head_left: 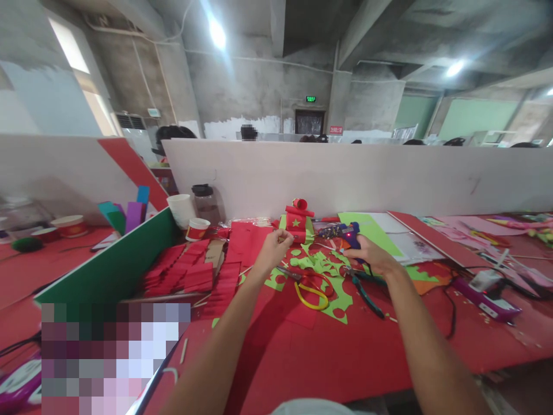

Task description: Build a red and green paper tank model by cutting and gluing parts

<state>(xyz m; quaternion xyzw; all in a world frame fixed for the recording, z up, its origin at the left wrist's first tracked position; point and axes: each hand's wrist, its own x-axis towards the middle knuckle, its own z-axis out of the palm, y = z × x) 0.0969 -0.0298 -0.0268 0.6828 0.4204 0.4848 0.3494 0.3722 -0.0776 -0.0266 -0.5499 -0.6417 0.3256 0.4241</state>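
Note:
My right hand (375, 255) is wrapped round a blue hot glue gun (351, 229), whose nozzle points left and whose small red light glows. Fingertips pinched together, my left hand (276, 249) is just in front of a red paper figure (296, 222) with a green star and rolled red tubes. What the left fingers hold, if anything, is too small to make out. Below the hands lie scissors (317, 297) with yellow and red handles, green-handled pliers (366, 294) and cut green paper scraps (319, 262).
Stacks of red paper pieces (177, 271) lie left, beside a green board (108, 265). Paper cups (181, 210) and a dark-lidded bottle (205, 204) stand behind. A white partition (367, 178) closes the back. At right is a purple power strip (488, 300) with black cables.

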